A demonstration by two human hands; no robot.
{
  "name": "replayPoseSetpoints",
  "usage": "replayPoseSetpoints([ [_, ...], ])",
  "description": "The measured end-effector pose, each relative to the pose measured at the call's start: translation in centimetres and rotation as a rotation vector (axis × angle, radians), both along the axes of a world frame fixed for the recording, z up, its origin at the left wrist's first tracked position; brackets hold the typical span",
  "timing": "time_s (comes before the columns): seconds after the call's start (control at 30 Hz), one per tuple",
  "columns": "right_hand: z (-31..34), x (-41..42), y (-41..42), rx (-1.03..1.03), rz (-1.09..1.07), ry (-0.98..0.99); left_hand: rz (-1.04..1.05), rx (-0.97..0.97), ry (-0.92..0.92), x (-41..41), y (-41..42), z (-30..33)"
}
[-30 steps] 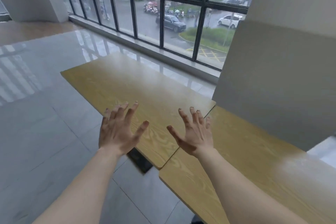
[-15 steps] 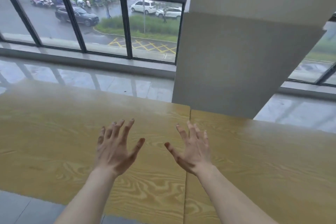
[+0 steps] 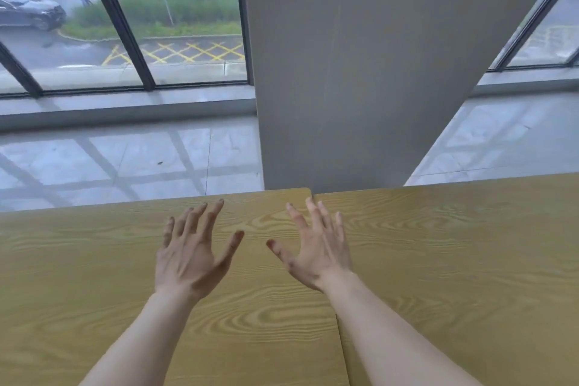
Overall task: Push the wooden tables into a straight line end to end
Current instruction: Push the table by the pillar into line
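Two light wooden tables fill the lower half of the view. The left table (image 3: 78,260) and the right table (image 3: 470,260) meet end to end along a thin seam, their far edges nearly level. My left hand (image 3: 191,257) hovers over the left table, fingers spread, holding nothing. My right hand (image 3: 316,254) is spread over the seam, also holding nothing. I cannot tell whether either hand touches the wood.
A broad grey pillar (image 3: 360,72) stands just beyond the seam, close to the tables' far edges. Glossy floor tiles (image 3: 125,160) run to a wall of dark-framed windows (image 3: 131,41) with parked cars outside.
The view has swung right and down, from an angled look along the tables to facing the seam squarely. Both hands stayed spread and empty in front of me.
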State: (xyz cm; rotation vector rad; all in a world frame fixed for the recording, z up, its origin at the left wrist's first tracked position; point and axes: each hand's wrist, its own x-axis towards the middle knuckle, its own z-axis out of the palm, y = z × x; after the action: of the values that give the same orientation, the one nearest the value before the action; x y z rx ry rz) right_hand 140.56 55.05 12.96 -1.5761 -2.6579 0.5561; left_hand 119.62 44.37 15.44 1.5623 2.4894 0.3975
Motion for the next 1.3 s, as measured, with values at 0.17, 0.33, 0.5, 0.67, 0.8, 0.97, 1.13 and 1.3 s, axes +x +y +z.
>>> replayPoseSetpoints([
  [0.17, -4.1, -2.4, 4.2, -0.03, -0.037, -0.027, -0.059, -0.059, -0.019, -2.6, 5.1, -5.1],
  [0.33, -8.0, -4.7, 8.0, -0.032, -0.069, -0.021, -0.067, -0.077, -0.072, -5.1, 9.4, -10.2],
  [0.5, -11.1, -9.8, 10.9, -0.005, 0.007, 0.027, -0.066, -0.049, -0.066, -8.0, 13.8, -13.8],
  [0.67, -13.7, -11.8, 12.9, 0.008, 0.031, -0.002, -0.068, -0.076, -0.025, -11.1, 15.9, -16.3],
  [0.8, -14.6, -11.5, 12.8, 0.052, 0.034, -0.035, -0.072, -0.11, 0.042, -11.2, 15.3, -17.2],
  [0.97, -14.4, -11.5, 12.5, 0.102, 0.031, -0.053, -0.071, -0.107, 0.072, -10.8, 15.2, -17.0],
  [1.13, -14.3, -11.3, 12.4, 0.123, 0.041, -0.071, -0.065, -0.075, 0.063, -10.6, 15.0, -17.0],
  [1.3, -14.4, -11.1, 12.0, 0.13, 0.048, -0.083, -0.07, -0.063, 0.067, -10.5, 14.5, -17.1],
])
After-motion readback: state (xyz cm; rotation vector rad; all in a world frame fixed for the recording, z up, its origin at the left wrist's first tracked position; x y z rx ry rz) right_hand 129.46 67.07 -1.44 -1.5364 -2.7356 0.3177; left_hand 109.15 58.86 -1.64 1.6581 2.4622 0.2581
